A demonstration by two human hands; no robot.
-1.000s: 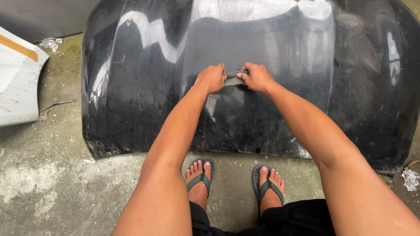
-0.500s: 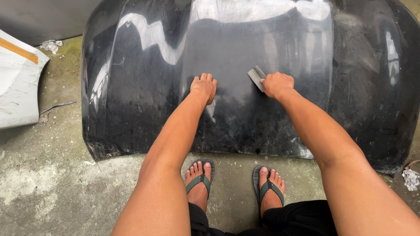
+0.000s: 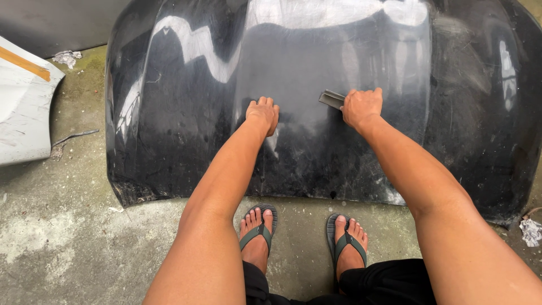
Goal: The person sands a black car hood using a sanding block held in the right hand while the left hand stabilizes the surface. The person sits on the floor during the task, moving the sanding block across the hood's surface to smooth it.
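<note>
Seemingly sandpaper (image 3: pixel 332 99) in right hand (image 3: pixel 362 107), car hood (image 3: pixel 186 118)

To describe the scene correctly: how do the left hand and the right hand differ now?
The left hand is empty, resting flat on the black car hood; the right hand holds a small grey pad. The left sits slightly lower than the right. Both touch the hood.

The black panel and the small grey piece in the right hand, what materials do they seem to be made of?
The black panel looks like painted sheet metal: glossy, with bright reflections, and duller in the middle. The small grey piece under the right hand is thin and matte, perhaps sandpaper or a rubber block; I cannot tell which.
</note>
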